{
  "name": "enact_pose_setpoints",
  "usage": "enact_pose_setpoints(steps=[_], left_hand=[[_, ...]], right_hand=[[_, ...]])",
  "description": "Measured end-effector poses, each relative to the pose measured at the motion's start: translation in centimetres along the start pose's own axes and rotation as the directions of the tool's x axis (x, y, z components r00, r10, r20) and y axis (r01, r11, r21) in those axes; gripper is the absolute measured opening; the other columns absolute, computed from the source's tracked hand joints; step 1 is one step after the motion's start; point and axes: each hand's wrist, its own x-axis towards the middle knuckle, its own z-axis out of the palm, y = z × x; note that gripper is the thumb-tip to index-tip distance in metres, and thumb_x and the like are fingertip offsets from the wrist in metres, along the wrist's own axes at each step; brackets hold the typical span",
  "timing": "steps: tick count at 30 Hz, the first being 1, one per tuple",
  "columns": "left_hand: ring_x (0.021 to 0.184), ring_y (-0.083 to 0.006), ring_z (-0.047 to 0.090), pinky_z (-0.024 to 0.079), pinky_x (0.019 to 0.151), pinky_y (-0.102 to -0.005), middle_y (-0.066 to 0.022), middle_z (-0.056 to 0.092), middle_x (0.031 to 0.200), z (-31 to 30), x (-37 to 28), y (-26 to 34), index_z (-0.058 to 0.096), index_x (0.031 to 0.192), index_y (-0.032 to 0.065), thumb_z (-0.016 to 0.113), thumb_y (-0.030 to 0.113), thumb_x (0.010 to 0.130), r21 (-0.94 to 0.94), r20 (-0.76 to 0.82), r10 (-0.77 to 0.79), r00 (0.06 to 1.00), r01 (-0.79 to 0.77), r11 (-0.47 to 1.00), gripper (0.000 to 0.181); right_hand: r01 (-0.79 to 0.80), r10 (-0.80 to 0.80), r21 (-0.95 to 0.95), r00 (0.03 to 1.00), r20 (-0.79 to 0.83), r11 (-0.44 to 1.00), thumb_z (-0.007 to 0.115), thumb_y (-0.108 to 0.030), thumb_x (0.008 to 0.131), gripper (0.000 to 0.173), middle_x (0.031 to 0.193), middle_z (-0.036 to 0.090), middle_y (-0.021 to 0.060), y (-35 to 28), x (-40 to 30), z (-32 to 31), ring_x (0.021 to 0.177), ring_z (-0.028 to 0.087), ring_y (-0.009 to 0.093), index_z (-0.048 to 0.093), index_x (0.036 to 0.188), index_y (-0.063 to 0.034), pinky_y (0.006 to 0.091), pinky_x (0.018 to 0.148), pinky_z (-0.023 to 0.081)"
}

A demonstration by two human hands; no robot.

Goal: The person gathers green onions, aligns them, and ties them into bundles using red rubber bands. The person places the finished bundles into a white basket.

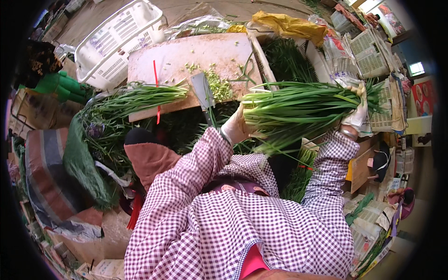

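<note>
A large bunch of garlic chives lies sideways between my gloved hands, above the board's near right corner. My right hand grips it around the green leaf end. At the pale cut ends, my left hand holds the bunch from the near side, its fingers partly hidden by stems. A cleaver rests on the cutting board, its handle over the near edge. Chopped stem ends are scattered beside the blade. Left of it, a smaller chive bunch lies across a red tie strip.
A white plastic crate stands behind the board's left side. On the right, another crate holds greens under a yellow sack. Loose chives heap over green netting at left. A tied bunch stands by my right arm.
</note>
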Motion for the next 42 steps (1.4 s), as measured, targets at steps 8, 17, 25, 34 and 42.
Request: enact_pose_setpoints(steps=[8,17,25,34,42], left_hand=[[0.11,-0.0228,0.06,0.053,0.087,-0.0394,-0.0108,0.054,0.132,3.2,0.6,0.2,0.038,0.142,0.0136,0.059,0.052,0.09,0.204,-0.099,0.233,0.967,-0.209,0.956,0.068],[0.087,-0.0078,0.059,0.046,0.066,-0.0226,0.0018,0.061,0.102,3.1,-0.8,0.2,0.044,0.135,0.0139,0.065,0.032,0.09,0.133,-0.12,0.226,0.967,-0.21,0.969,0.052],[0.06,-0.005,0.052,0.04,0.054,-0.0191,0.0059,0.061,0.08,-4.6,-3.7,1.2,0.066,0.099,0.0097,0.068,0.008,0.086,0.498,-0.557,0.417,0.718,-0.113,0.86,0.014],[0.062,-0.0061,0.049,0.037,0.057,-0.02,0.0029,0.059,0.073,-0.9,-0.6,-3.9,0.068,0.102,0.001,0.063,0.025,0.093,0.563,-0.406,-0.046,0.913,0.29,0.774,0.026],[0.064,-0.0171,0.061,0.051,0.064,-0.0328,-0.005,0.065,0.066,-7.5,-7.1,0.8,0.074,0.095,0.0124,0.068,0.036,0.084,0.702,-0.637,0.26,0.726,0.685,-0.194,0.026]], right_hand=[[0.018,-0.004,0.193,0.997,-0.076,0.981,0.059,-0.024,0.095,0.025,0.069,0.057,0.0043,1.8,-1.7,-4.2,0.076,0.058,0.023,0.058,0.076,-0.0083,0.0389,0.082,0.051],[0.012,0.031,0.161,0.965,-0.259,0.987,0.056,-0.022,0.097,0.033,0.068,0.059,0.0062,2.3,-3.7,-3.2,0.069,0.056,0.022,0.054,0.067,-0.008,0.0373,0.082,0.051],[0.05,0.032,0.271,0.956,-0.29,0.961,0.055,-0.024,0.096,0.028,0.068,0.061,0.0046,0.6,-4.8,-3.0,0.07,0.059,0.021,0.059,0.074,-0.0073,0.0377,0.081,0.052],[0.064,0.022,0.168,0.886,-0.464,0.984,0.06,-0.025,0.094,0.028,0.071,0.063,0.0061,2.2,-4.6,-5.9,0.072,0.061,0.024,0.059,0.072,-0.0076,0.0399,0.08,0.053],[0.148,-0.071,0.118,0.865,-0.496,0.982,0.062,-0.021,0.092,0.021,0.071,0.061,0.0024,0.0,-4.7,-6.3,0.072,0.059,0.021,0.059,0.076,-0.0074,0.0369,0.079,0.053]])
